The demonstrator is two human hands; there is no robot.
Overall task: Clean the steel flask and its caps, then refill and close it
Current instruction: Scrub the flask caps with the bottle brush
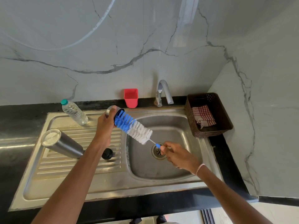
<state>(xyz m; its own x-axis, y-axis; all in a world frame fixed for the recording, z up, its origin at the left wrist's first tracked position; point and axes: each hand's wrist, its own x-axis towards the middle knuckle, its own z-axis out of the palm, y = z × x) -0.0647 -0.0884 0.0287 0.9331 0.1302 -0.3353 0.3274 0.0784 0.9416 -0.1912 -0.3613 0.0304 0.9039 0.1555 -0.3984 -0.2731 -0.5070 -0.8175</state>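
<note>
My left hand (pixel 104 126) grips a steel outer cap (pixel 111 110) above the sink's left rim, its open mouth turned right. The blue tip of a blue-and-white bottle brush (pixel 133 127) is inside that cap. My right hand (pixel 176 155) pinches the brush's blue handle end over the drain (pixel 158 150). The steel flask (pixel 62 143) lies on its side on the ribbed drainboard (pixel 64 167), base toward me. A small black inner cap (pixel 107 153) sits on the drainboard just right of my left forearm.
A clear plastic water bottle (pixel 74 112) with a teal lid stands at the drainboard's back. Behind the steel sink basin (pixel 186 126) are a red holder (pixel 131 97) and a tap (pixel 163 92). A brown basket (pixel 226 120) with a checked cloth (pixel 203 115) sits right.
</note>
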